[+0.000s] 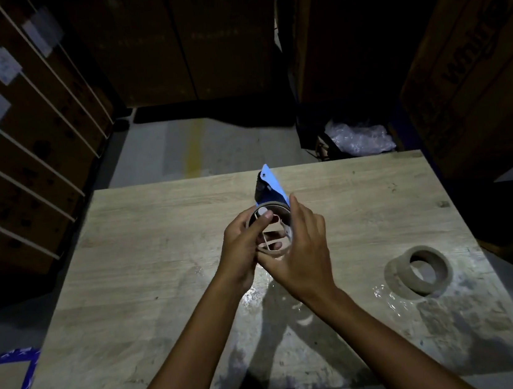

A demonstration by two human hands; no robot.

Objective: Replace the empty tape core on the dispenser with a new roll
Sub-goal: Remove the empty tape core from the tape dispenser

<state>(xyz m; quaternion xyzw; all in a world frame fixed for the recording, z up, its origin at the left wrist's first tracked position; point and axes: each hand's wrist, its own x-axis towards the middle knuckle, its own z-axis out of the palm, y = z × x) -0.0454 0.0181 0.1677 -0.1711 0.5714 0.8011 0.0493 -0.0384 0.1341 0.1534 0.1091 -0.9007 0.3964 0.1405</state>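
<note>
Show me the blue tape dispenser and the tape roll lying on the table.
blue tape dispenser (270, 182): head view, on its blue side plate.
tape roll (404, 274): head view, on its outer side wall.

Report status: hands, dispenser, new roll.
Left hand and right hand both grip dispenser, empty core still mounted. New roll waiting on table. Nothing obstructing.

Dispenser (269, 186) blue; tape roll (420, 273) brown; table (161, 270) pale wood grain; boxes (32, 141) brown, white-strapped

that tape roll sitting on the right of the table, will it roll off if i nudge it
The tape roll seems propped on its curved side, so a nudge may well roll it. It looks thick, so probably stiff and fairly heavy. The table edge is close.
</note>
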